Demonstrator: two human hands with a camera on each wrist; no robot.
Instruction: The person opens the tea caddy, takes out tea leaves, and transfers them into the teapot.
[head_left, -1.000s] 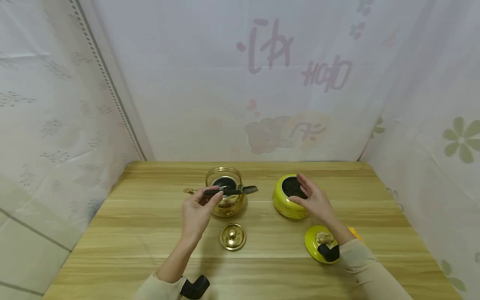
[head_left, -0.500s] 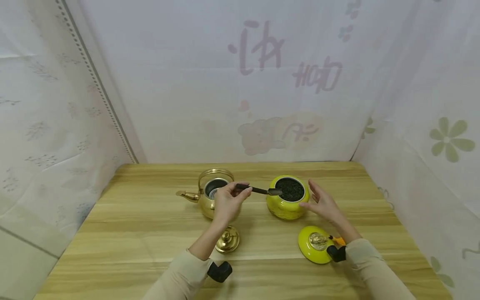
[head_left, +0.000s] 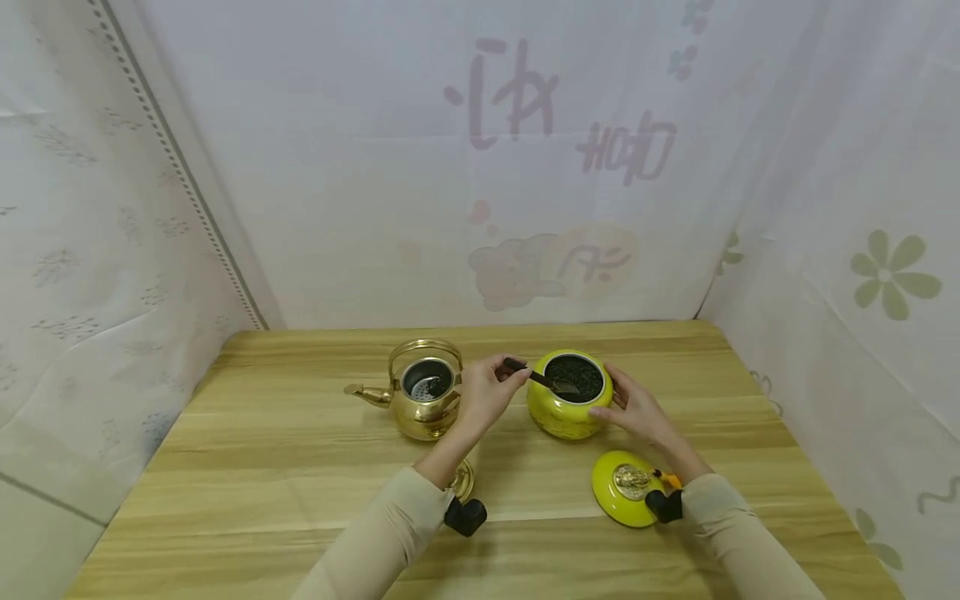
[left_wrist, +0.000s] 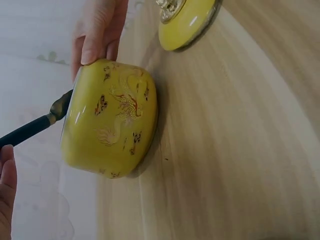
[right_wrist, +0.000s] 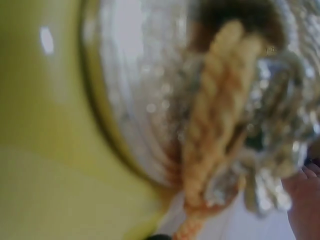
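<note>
Booth-like space: patterned cloth hangings [head_left: 345, 208] on 3 sides.

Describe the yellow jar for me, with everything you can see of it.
The yellow jar is squat, rounded and glossy, ceramic by its look, with a painted dragon and small motifs on its side. It stands upright on the wooden table, lid off, its pale rim circling dark, leaf-like contents. The right hand holds its side, fingers and thumb near the rim, while the scoop in the left hand dips into its mouth.
</note>
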